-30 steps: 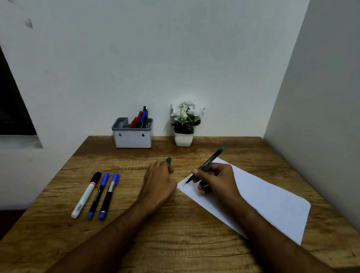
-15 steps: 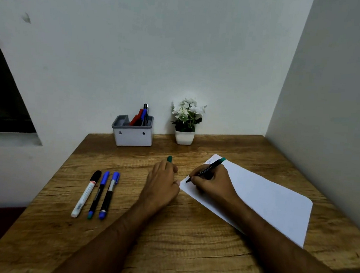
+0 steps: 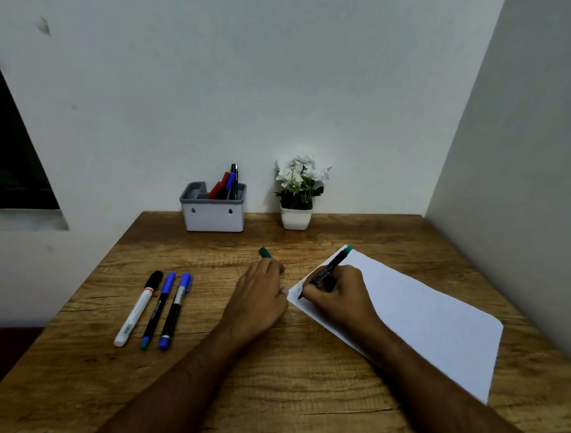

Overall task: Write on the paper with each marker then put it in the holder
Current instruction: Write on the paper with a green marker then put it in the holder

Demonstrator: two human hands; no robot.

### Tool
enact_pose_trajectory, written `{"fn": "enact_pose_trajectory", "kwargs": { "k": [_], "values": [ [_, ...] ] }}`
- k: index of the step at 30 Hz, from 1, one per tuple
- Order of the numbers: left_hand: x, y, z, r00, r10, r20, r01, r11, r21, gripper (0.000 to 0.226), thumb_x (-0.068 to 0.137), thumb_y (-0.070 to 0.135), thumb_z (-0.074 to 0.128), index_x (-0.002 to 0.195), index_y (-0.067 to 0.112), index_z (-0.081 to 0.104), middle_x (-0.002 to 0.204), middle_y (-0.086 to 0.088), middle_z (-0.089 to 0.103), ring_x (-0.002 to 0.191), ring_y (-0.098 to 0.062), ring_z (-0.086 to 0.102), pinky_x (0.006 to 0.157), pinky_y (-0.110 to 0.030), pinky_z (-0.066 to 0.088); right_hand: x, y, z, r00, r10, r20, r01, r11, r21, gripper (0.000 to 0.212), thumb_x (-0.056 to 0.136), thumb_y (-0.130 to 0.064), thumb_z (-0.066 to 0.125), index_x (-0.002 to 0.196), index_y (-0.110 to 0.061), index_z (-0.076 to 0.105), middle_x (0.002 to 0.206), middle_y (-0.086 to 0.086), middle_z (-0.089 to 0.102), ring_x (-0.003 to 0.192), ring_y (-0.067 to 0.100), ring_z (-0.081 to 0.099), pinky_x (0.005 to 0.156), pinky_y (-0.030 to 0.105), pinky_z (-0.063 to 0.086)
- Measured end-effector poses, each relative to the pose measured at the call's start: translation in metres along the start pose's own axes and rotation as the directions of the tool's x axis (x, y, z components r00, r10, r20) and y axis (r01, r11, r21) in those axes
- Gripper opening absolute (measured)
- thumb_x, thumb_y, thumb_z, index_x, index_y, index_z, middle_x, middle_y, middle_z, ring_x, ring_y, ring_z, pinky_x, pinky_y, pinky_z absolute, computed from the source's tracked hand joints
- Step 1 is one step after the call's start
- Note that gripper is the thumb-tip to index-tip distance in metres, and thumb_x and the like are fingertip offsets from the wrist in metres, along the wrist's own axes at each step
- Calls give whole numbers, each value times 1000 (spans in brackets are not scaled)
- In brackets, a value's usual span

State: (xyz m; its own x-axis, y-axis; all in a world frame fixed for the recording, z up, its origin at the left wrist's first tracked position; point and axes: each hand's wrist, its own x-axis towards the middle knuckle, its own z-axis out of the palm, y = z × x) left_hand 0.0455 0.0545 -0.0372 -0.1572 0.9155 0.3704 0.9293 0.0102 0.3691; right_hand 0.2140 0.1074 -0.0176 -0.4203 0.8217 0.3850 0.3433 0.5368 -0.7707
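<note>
Right hand [image 3: 339, 298] grips the green marker [image 3: 327, 272], tip on the paper [image 3: 423, 318]
Left hand [image 3: 258, 298] rests on the table [image 3: 296, 390], fingers curled round a green cap [image 3: 265, 252]; three markers [image 3: 160, 309] lie well left, and the holder [image 3: 212, 211] stands by the wall with pens inside

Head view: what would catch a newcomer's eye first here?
The right hand presses a green-ended marker to the near-left corner of the white paper, while the left hand holds its green cap beside it. Three capped markers lie in a row at left; a grey holder stands by the wall.
</note>
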Motion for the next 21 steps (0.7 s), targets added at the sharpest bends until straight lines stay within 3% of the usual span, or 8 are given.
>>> {"fn": "enact_pose_trajectory", "kwargs": {
  "k": [7, 11, 15, 21],
  "values": [
    [0, 1, 0, 1000, -2, 17, 1, 1000, 21, 43, 96, 27, 51, 137, 16, 45, 136, 3, 46, 127, -12, 38, 108, -33, 37, 1, -3, -1, 999, 12, 39, -14, 999, 36, 33, 81, -13, 67, 53, -16, 50, 49, -7, 48, 50, 1, 44, 49, 18, 31],
    [0, 1, 0, 1000, 1, 16, -2, 1000, 25, 42, 96, 27, 51, 136, 16, 46, 135, 3, 47, 126, -12, 39, 107, -31, 37, 0, -4, -2, 999, 24, 48, -26, 999, 43, 26, 81, -13, 66, 57, -17, 61, 53, -3, 59, 53, 1, 51, 52, 21, 38],
    [-1, 2, -1, 1000, 5, 18, -6, 1000, 21, 43, 96, 23, 50, 137, 15, 45, 136, 2, 46, 126, -13, 39, 107, -31, 37, -1, -6, -2, 1000, 21, 16, -22, 999, 30, 39, 82, -10, 67, 49, -27, 53, 48, -13, 55, 50, 0, 51, 51, 15, 35],
    [-1, 2, -2, 1000, -7, 30, 6, 1000, 28, 44, 95, 24, 50, 138, 16, 44, 137, 3, 45, 127, -13, 38, 107, -32, 37, -3, -7, -2, 999, 25, 45, -27, 998, 51, 30, 80, -13, 66, 53, -22, 55, 52, -6, 57, 52, 1, 50, 52, 23, 39]
  ]
}}
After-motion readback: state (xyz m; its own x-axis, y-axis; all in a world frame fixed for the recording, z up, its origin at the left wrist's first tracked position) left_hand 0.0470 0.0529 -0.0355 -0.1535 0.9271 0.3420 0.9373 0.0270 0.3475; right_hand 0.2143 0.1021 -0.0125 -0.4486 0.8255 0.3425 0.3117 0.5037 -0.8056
